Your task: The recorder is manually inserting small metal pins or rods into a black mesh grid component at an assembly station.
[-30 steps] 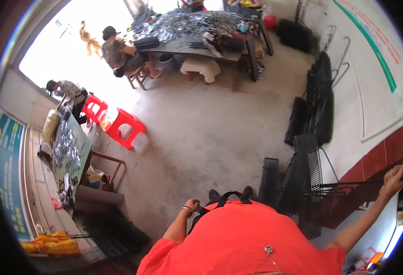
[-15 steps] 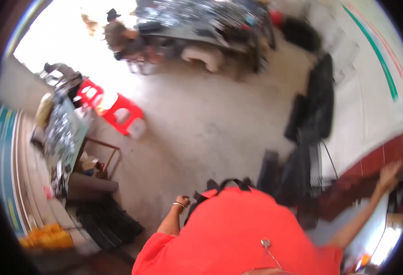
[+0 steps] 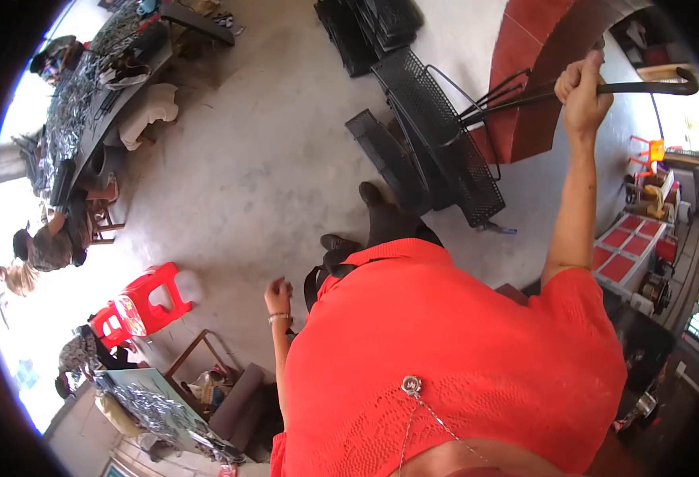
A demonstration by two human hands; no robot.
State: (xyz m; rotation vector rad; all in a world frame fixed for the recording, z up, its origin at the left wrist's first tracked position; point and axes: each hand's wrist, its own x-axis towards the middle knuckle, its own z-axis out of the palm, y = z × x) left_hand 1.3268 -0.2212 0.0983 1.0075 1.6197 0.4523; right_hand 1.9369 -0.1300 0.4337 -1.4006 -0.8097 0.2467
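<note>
My right hand [image 3: 583, 94] is raised at the far right, its fingers wrapped round a long dark metal rod [image 3: 644, 87] with a hooked end. The rod slants left to a stack of black perforated metal trays [image 3: 445, 143], some tilted against each other on the floor. Whether its far end is caught on a tray is hard to tell. Thin dark bars stick out beside it. My left hand [image 3: 278, 296], with a bracelet at the wrist, hangs free by my side. Its fingers are loosely bent and nothing is in them.
Reddish-brown steps [image 3: 524, 79] rise beyond the trays. More black trays [image 3: 365, 32] lie farther off. Red plastic stools [image 3: 159, 298] stand at left, near a table [image 3: 147, 381] heaped with shiny metal pieces. Other people sit by a longer loaded table [image 3: 99, 111]. A red-and-white cabinet [image 3: 624, 246] is at right.
My view has swung to the right, so the stools and tables sit farther left. My right hand, outstretched and blurred before, now holds the hooked rod. The black trays show nearer the middle.
</note>
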